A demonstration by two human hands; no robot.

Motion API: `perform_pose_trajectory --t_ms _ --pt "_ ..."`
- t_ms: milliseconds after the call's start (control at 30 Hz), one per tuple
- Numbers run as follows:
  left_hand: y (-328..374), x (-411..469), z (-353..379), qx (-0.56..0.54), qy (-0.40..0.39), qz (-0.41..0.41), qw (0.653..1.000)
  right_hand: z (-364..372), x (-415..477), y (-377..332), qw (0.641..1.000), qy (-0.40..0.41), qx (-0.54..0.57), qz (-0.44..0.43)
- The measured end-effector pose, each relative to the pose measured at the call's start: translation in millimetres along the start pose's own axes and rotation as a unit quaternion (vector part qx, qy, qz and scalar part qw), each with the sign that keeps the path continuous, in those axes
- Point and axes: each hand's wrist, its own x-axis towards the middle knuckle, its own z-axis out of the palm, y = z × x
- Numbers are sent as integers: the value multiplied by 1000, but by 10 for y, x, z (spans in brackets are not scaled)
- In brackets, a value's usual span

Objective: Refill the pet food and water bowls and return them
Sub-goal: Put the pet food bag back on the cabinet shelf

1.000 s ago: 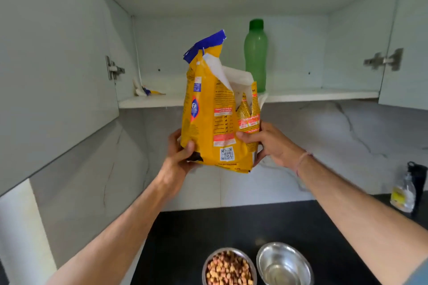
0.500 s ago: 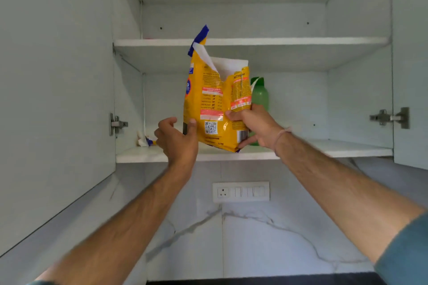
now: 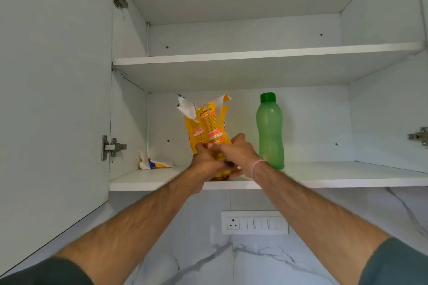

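The yellow pet food bag, its top torn open, stands upright on the lower shelf of the open wall cupboard. My left hand and my right hand both grip the bag's lower part from the front and hide its base. A green water bottle with a green cap stands on the same shelf, just right of the bag and my right hand. The two bowls are out of view.
A torn scrap of packaging lies in the shelf's back left corner. The upper shelf shows nothing on it. The left cupboard door hangs open. A switch and socket panel sits on the marble wall below.
Both hands carried the bag up from above the counter and into the cupboard, where it now stands on the lower shelf. My view tilted upward, so the bowls left the frame.
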Motion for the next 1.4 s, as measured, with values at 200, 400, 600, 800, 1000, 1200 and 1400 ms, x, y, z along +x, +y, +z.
perform_pose_trajectory --t_ms 200,400,600,800,1000,1200,1400 --pt "-80 287 71 40 46 -19 998 -431 322 107 990 -112 62 54" --pt "-124 619 -225 20 -67 -65 995 -515 773 251 999 -29 -41 16" --pt "-142 877 -459 38 -135 -101 985 -567 978 337 985 -85 -151 -4" --pt "-230 1016 -356 26 -47 -87 995 -521 1109 483 982 -152 -113 5" --pt "-408 1104 -235 -7 -30 -67 997 -511 1224 494 975 -198 -99 5" --pt "-486 1332 -207 21 -50 -51 997 -332 1317 553 951 -97 -287 -66" --pt "-639 1611 -87 65 -60 -34 995 -145 1516 614 948 -55 -310 -52"
